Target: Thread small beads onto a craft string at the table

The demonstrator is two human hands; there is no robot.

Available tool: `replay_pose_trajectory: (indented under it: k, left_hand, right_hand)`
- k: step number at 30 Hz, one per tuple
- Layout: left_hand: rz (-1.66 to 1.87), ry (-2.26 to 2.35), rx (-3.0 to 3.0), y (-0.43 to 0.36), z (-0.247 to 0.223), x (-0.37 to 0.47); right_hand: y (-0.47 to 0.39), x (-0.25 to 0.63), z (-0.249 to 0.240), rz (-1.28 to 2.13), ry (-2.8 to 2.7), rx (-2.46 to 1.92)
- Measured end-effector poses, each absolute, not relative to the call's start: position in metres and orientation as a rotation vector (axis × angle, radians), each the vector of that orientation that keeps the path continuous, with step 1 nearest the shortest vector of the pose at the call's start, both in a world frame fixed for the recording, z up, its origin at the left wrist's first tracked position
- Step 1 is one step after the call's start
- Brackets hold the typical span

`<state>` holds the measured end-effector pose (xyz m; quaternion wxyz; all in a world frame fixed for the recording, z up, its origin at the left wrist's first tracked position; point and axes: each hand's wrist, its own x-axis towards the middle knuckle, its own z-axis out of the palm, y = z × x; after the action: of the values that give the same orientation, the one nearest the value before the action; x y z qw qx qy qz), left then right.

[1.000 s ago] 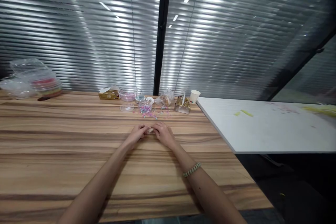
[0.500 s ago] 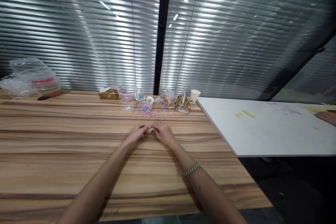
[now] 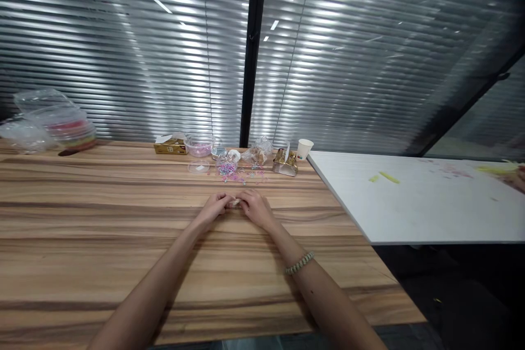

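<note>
Near the middle of the wooden table point(image 3: 102, 240), my left hand point(image 3: 217, 206) and my right hand point(image 3: 255, 208) meet at the fingertips. Between them they pinch a small pale piece point(image 3: 235, 203), too small to make out. Just beyond my hands lie scattered pink, purple and blue bits point(image 3: 234, 178). A clear cup of the same colourful bits point(image 3: 226, 167) lies behind them. A round clear lid point(image 3: 198, 167) rests flat to its left. My right wrist wears a beaded bracelet point(image 3: 299, 263).
Along the back stand a gold box point(image 3: 171, 146), a clear tub point(image 3: 199, 147), a crumpled plastic bag point(image 3: 260, 151), a gold bag point(image 3: 285, 163) and a paper cup point(image 3: 304, 149). Stacked containers point(image 3: 69, 126) sit far left. Another person's hand point(image 3: 517, 178) is over the white table point(image 3: 426, 208).
The other person's hand at the right edge has shifted slightly. My own hands hold nearly the same position and grip.
</note>
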<state>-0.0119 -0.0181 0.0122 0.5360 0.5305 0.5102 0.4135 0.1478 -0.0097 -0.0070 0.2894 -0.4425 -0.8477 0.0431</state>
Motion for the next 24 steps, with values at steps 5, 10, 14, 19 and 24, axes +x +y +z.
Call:
replay_pose_trajectory:
  k: [5, 10, 14, 19, 24]
  left_hand:
    - [0.975, 1.233, 1.266, -0.0184, 0.0132, -0.0114]
    - [0.97, 1.227, 1.274, -0.0189, 0.0138, -0.0114]
    - [0.982, 1.221, 1.273, -0.0178, 0.0122, -0.0117]
    - [0.982, 1.204, 1.284, -0.0158, 0.0106, -0.0117]
    - [0.975, 1.219, 1.273, -0.0171, 0.0133, -0.0105]
  right_hand:
    - [-0.0097, 0.1478, -0.0064, 0.116, -2.27, -1.18]
    - [-0.0102, 0.1479, -0.0061, 0.108, -2.268, -1.176]
    - [-0.0098, 0.148, -0.0064, 0.109, -2.277, -1.186]
    - [-0.0092, 0.1482, -0.0071, 0.106, -2.26, -1.182]
    - [-0.0091, 0.148, -0.0073, 0.099, -2.252, -1.169]
